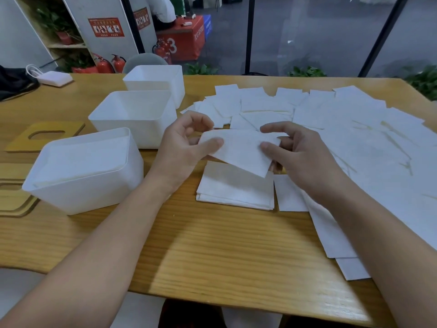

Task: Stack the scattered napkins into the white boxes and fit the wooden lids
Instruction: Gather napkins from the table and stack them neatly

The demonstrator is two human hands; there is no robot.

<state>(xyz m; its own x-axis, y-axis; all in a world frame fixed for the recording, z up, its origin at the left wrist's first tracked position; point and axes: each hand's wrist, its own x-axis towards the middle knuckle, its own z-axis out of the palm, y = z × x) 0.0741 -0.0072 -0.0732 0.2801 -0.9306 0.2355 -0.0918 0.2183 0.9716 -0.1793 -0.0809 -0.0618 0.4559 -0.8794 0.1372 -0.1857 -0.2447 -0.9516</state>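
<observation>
- Roughly a third done, by my reading: the near white box (82, 172) at the left looks filled almost to its rim with flat napkins, while the middle white box (133, 117) and the far white box (156, 80) behind it show no napkins from this angle.
- None of the three boxes wears a lid; one wooden lid (45, 136) with an oval slot lies flat on the table (212, 252) left of the middle box, and a small pile of further lids (14, 197) sits at the near left edge.
- Between the hands a single napkin (238, 150) is held above a neat stack (236, 188) on the table; the left hand (186, 143) pinches its left edge with thumb and fingers, and the right hand (298, 150) pinches its right edge, thumb on top.
- Most of the work remains: the scattered napkins (331, 119) cover the right and far side of the table, overlapping loosely.
- Napkins are thin, soft, matt white squares that sag when lifted; the stack shows layered edges.
- Boxes are smooth, slightly translucent white plastic, rectangular with rounded corners and tapering walls.
- Lids are flat, pale wood with rounded corners; the table is striped wood grain.
</observation>
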